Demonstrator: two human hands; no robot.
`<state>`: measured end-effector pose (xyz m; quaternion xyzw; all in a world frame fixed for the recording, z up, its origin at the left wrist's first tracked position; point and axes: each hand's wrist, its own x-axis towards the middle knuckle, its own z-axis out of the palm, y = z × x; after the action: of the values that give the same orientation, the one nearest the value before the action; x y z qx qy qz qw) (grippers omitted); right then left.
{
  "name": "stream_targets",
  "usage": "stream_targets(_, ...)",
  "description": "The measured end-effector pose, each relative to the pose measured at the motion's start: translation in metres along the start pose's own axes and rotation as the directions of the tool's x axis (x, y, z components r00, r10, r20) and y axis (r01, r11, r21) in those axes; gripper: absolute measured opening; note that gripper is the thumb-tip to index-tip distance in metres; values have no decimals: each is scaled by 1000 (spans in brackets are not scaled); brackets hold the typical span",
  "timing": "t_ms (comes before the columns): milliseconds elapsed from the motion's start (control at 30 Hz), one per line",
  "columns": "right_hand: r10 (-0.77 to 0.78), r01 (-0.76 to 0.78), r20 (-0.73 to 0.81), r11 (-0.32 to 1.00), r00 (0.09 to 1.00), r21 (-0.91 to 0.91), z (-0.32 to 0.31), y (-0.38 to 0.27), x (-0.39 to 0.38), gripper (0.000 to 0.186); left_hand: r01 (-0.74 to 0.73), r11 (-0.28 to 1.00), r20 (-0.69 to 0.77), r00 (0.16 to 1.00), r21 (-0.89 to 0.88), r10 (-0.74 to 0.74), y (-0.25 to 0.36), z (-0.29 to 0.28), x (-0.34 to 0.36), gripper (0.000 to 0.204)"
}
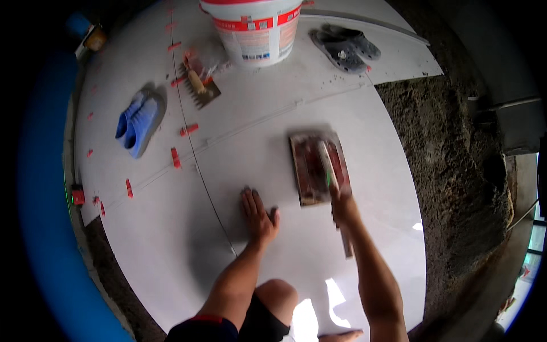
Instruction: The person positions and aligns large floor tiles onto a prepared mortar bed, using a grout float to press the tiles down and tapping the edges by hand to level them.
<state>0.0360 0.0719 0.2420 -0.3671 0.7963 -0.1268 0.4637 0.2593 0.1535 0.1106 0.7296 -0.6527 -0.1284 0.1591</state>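
Note:
My right hand [343, 206] grips the long pale handle of a rectangular, worn reddish-brown float [305, 171], which is over the large white tile [376, 239] in front of me. My left hand [258, 216] rests open on the tile left of the float, fingers stretched forward, beside a thin joint line. Red plastic clips [175, 158] stand along the joints to the left and beyond. My bare knee [276, 296] is low in the view, between my forearms.
A white bucket [253, 40], notched trowel [202, 94], blue shoes [139, 119] and grey clogs [345, 48] sit on the tiles. Rough dark mortar [450, 199] borders the right edge. A blue wall [43, 188] runs along the left, with a small red device [78, 195] near it.

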Motion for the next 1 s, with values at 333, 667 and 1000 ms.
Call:
stream_targets(333,-488,683,-501,639,715,353,-72,-21,-130,48,73,997,29,997,3,-73,-5,6,-2,75)
stream_targets(667,-264,231,177,955,948,186,-46,-73,-69,56,55,997,9,998,-49,-54,-8,1,4,71)
stream_targets(1000,-175,146,-228,980,958,-137,29,54,-90,48,127,991,92,988,-44,-123,-12,7,3,70)
